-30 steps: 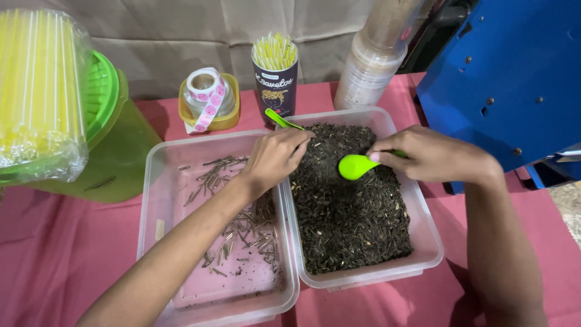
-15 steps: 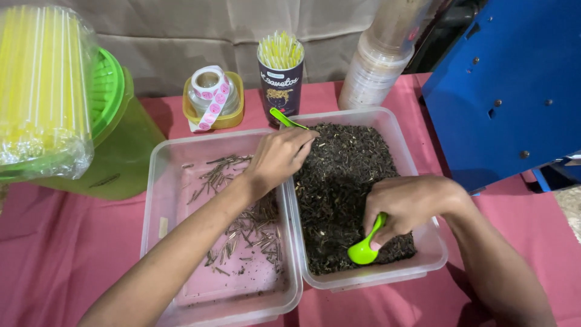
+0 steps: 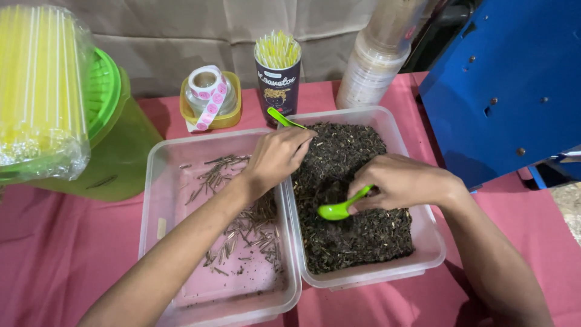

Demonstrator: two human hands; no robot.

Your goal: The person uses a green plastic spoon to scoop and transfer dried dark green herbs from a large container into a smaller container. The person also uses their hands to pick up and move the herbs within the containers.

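Observation:
Two clear plastic tubs sit side by side on a pink cloth. The right tub is full of dark loose tea leaves. The left tub holds scattered thin brown stems. My right hand grips a green plastic spoon whose bowl touches the leaves. My left hand rests over the wall between the tubs, fingers closed on the handle of a second green spoon that sticks out towards the back.
At the back stand a dark cup of yellow straws, a sticker roll in a yellow dish, and a stack of clear cups. A green container and bagged yellow straws are at left, a blue machine at right.
My right hand carried the green spoon from the back of the right tub to its front edge, then back to the middle of the leaves. My left hand stayed put.

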